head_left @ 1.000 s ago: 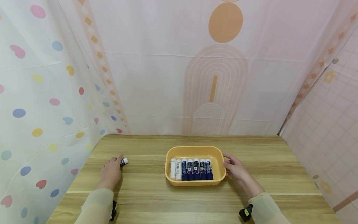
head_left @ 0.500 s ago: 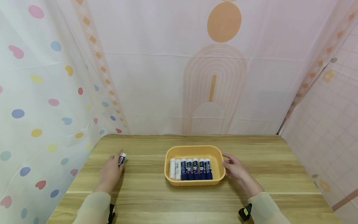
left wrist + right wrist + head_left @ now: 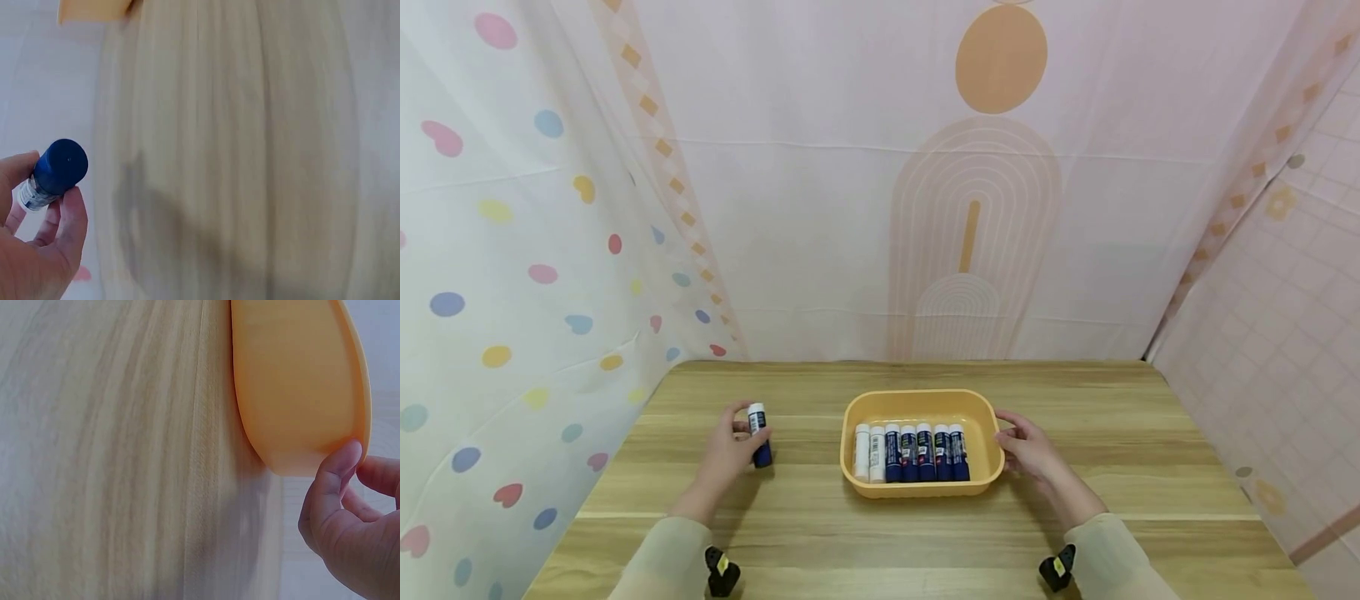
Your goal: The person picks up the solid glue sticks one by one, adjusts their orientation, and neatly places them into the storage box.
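My left hand (image 3: 726,454) grips a glue stick (image 3: 762,451) between thumb and fingers, at the left of the table. White cap up and slightly tilted, the stick shows its dark blue base end (image 3: 67,161) in the left wrist view. Right of it sits a yellow-orange plastic basket (image 3: 925,488). In a row inside lie several blue glue sticks (image 3: 926,458), with two white ones (image 3: 862,458) at the row's left end. My right hand (image 3: 1033,450) holds the basket's right end, thumb and fingers at the rim (image 3: 366,394); some fingertips are hidden.
Everything stands on a wood-grain table (image 3: 880,550). A pale curtain (image 3: 805,250) hangs along its back edge, with a dotted cloth (image 3: 505,400) on the left and a checked one (image 3: 1285,333) on the right. Each wrist wears a black camera mount (image 3: 1057,568).
My left hand has raised the glue stick from lying on the table to nearly upright and brought it rightward, closer to the basket. The right hand and the basket keep their place.
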Motion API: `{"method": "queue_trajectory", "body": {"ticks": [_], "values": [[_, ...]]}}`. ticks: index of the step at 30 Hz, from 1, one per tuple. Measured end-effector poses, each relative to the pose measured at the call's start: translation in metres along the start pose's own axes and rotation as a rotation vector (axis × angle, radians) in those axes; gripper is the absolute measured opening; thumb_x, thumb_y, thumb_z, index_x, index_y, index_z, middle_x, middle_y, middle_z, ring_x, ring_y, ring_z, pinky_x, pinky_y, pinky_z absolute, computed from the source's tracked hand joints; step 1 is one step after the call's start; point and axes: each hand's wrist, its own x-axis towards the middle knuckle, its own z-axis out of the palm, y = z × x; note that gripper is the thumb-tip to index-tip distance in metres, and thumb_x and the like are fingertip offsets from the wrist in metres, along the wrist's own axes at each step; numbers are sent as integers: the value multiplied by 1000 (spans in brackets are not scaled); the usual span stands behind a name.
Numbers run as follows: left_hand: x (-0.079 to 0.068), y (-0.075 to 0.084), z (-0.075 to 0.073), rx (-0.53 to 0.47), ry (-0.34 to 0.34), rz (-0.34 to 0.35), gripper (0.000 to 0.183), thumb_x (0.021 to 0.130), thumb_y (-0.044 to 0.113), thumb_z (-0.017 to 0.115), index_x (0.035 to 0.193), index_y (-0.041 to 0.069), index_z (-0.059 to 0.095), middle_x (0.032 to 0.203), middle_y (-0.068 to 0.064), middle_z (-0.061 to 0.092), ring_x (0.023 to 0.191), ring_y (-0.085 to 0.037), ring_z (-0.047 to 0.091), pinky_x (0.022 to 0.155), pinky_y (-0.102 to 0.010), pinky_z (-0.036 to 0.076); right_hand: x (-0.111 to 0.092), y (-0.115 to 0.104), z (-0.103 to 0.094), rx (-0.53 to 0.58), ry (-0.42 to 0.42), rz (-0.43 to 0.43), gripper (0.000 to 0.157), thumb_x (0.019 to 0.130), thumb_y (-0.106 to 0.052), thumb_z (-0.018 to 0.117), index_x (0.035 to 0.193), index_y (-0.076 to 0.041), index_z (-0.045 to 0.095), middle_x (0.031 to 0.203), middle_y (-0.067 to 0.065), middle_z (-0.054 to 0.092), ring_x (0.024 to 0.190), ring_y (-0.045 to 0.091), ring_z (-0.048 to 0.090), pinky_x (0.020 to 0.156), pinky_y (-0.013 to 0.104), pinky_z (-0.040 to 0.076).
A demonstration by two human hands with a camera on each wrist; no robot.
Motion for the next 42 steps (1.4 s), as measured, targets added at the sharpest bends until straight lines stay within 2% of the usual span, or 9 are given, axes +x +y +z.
{"method": "queue_trajectory", "body": {"ticks": [5, 10, 20, 26, 32, 37, 42], "values": [[0, 16, 15, -75, -24, -24, 62, 90, 20, 62, 143, 12, 31, 112, -20, 49, 82, -20, 58, 63, -28, 55, 0, 0, 1, 3, -3, 0, 47, 95, -3, 47, 141, -3, 39, 94, 9, 49, 70, 14, 55, 58, 24, 49], [-3, 35, 32, -143, -39, -12, 61, 89, 19, 64, 142, 13, 34, 109, -17, 49, 78, -18, 58, 61, -28, 54, 0, -1, 2, -2, 5, 4, 46, 96, -3, 47, 141, -3, 39, 94, 8, 49, 70, 14, 55, 58, 24, 49], [-16, 83, 69, -264, -87, 34, 58, 89, 13, 64, 140, 13, 37, 110, -18, 51, 87, -20, 59, 65, -30, 56, 1, 0, 3, -4, 6, 3, 46, 96, -4, 48, 141, -3, 39, 94, 8, 50, 70, 14, 55, 58, 24, 49], [-23, 102, 99, -328, -123, 84, 56, 88, 12, 65, 137, 13, 38, 108, -17, 52, 84, -19, 61, 62, -31, 55, 1, 0, 2, -12, 7, 4, 46, 96, -4, 48, 141, -3, 39, 95, 8, 50, 69, 14, 55, 58, 25, 48], [-32, 113, 128, -337, -151, 151, 53, 88, 11, 65, 133, 13, 38, 108, -18, 52, 83, -20, 60, 61, -32, 56, 1, 0, 4, -6, -3, -2, 47, 96, -3, 47, 141, -3, 38, 95, 9, 50, 70, 14, 56, 58, 25, 49], [-38, 118, 147, -281, -130, 194, 52, 86, 14, 68, 129, 16, 40, 106, -16, 53, 84, -21, 59, 64, -32, 55, 1, 0, 4, -7, -1, -1, 46, 96, -4, 47, 141, -2, 38, 95, 8, 50, 70, 14, 56, 59, 25, 49], [-44, 125, 164, -240, -136, 233, 52, 85, 17, 69, 128, 19, 41, 104, -13, 54, 81, -18, 60, 58, -29, 52, 0, 0, 3, -4, -4, 3, 46, 96, -4, 47, 141, -2, 38, 95, 8, 50, 70, 14, 56, 59, 25, 49]]}}
